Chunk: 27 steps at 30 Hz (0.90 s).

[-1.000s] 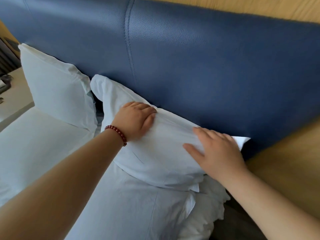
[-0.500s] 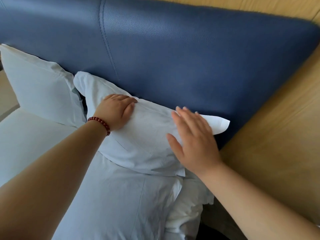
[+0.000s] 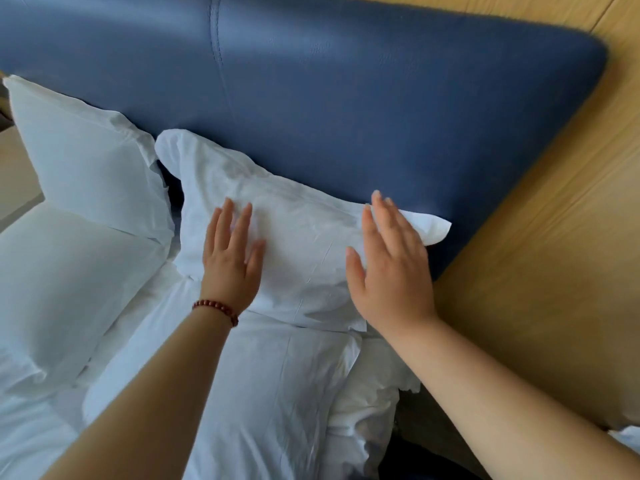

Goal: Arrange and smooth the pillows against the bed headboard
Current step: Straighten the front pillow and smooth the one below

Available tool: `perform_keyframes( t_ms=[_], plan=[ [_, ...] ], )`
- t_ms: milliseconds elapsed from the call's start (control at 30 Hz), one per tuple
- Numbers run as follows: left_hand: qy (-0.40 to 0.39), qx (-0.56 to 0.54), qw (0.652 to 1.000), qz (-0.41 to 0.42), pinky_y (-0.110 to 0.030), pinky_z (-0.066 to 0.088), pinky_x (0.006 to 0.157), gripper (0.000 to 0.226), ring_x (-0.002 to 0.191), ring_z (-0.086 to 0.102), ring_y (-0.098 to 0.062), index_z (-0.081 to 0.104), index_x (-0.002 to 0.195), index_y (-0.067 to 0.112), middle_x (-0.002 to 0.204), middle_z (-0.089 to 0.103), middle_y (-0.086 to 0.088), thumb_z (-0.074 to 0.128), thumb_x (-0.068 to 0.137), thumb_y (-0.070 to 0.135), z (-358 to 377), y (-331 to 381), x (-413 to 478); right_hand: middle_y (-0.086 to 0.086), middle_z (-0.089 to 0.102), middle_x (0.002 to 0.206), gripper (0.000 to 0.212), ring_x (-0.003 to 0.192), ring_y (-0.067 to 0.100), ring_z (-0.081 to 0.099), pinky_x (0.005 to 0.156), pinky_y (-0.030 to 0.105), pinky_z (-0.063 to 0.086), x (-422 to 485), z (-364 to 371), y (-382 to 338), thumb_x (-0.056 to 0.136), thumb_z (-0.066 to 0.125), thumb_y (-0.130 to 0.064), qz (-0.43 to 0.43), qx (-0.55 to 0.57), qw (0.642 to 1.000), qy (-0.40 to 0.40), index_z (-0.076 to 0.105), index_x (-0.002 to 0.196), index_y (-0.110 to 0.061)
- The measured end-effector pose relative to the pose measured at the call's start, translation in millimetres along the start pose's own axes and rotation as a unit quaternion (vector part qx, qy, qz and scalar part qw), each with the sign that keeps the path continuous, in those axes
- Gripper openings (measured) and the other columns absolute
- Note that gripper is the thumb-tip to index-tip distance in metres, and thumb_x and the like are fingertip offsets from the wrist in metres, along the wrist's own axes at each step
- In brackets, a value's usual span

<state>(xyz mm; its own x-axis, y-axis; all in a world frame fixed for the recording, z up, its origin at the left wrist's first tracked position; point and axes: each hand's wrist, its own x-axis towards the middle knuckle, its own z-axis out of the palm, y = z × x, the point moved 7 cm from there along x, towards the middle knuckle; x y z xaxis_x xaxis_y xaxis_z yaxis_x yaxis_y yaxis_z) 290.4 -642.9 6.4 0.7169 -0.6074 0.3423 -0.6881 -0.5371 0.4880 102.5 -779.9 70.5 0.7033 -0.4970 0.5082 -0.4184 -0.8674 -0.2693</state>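
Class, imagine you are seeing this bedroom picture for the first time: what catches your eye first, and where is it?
The big blue padded headboard fills the top of the view. Below it, two open hands lie flat on a white pillow leaning against it: the left hand, with a red bead bracelet at the wrist, and the right hand. A second white pillow stands to the left.

Your left hand [image 3: 232, 265]: palm down, fingers straight and slightly spread, forearm bare, red bead bracelet [image 3: 216, 309] at the wrist. Your right hand [image 3: 391, 268]: flat, fingers extended together, thumb apart, forearm bare.
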Motion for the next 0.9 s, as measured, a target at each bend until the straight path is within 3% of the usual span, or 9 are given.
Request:
perform_keyframes(
  t_ms=[167,300,467,567,633,767,900],
  plan=[
    [-0.001,-0.062,0.984,-0.165,-0.039,0.006,0.122,0.054,0.150,0.007,-0.021,0.022,0.154,0.023,0.163,0.010,-0.001,0.040,0.103,0.030,-5,-45,-68,0.017,0.041,0.152,0.055,0.143,0.032,0.035,0.114,0.045,0.034,-2,42,-57,0.093,0.042,-0.029,-0.092,0.026,0.989,-0.116,0.050,0.139,0.000],
    [-0.014,-0.052,0.971,-0.234,-0.033,0.002,0.120,0.055,0.150,0.004,-0.018,0.016,0.155,0.028,0.164,0.007,0.003,0.034,0.104,0.034,-19,-78,-99,0.019,0.048,0.146,0.059,0.137,0.035,0.043,0.110,0.050,0.039,-13,86,-95,0.087,0.036,-0.032,-0.133,0.003,0.970,-0.205,0.056,0.134,-0.003],
    [-0.022,0.002,0.948,-0.317,-0.037,0.003,0.120,0.057,0.151,-0.002,-0.017,0.009,0.156,0.030,0.164,0.001,0.004,0.028,0.103,0.042,-31,-123,-120,0.019,0.047,0.146,0.061,0.138,0.036,0.041,0.116,0.045,0.020,-6,122,-148,0.085,0.034,-0.034,-0.219,-0.028,0.946,-0.237,0.058,0.134,-0.007],
    [-0.055,0.014,0.929,-0.366,-0.040,0.002,0.120,0.058,0.150,-0.006,-0.015,0.004,0.155,0.034,0.164,-0.003,0.006,0.025,0.102,0.048,-21,-152,-136,0.011,0.020,0.162,0.058,0.151,0.026,0.012,0.118,0.036,-0.006,7,153,-186,0.096,0.040,-0.032,-0.332,-0.040,0.903,-0.269,0.035,0.152,-0.016],
    [-0.098,0.031,0.915,-0.391,-0.040,-0.001,0.121,0.059,0.150,-0.007,-0.016,0.005,0.155,0.036,0.164,-0.004,0.006,0.022,0.101,0.053,-8,-168,-151,0.007,0.005,0.165,0.062,0.152,0.023,-0.002,0.117,0.036,-0.015,19,180,-198,0.100,0.039,-0.038,-0.388,-0.073,0.870,-0.297,0.020,0.156,-0.023],
    [-0.085,0.011,0.849,-0.522,-0.043,-0.004,0.121,0.063,0.151,-0.002,-0.017,0.011,0.156,0.031,0.164,0.003,0.003,0.018,0.099,0.057,-5,-211,-176,0.014,-0.016,0.163,0.071,0.149,0.029,-0.019,0.117,0.044,-0.017,40,225,-186,0.101,0.014,-0.055,-0.393,-0.243,0.834,-0.303,-0.004,0.157,-0.016],
    [-0.027,-0.024,0.822,-0.568,-0.041,0.020,0.118,0.056,0.145,0.027,-0.023,0.032,0.151,0.021,0.156,0.034,-0.003,0.028,0.101,0.046,-26,-257,-176,0.016,-0.010,0.164,0.073,0.150,0.031,-0.015,0.120,0.045,-0.013,39,251,-222,0.100,0.013,-0.058,-0.381,-0.194,0.834,-0.349,-0.002,0.157,-0.015]
  ],
)
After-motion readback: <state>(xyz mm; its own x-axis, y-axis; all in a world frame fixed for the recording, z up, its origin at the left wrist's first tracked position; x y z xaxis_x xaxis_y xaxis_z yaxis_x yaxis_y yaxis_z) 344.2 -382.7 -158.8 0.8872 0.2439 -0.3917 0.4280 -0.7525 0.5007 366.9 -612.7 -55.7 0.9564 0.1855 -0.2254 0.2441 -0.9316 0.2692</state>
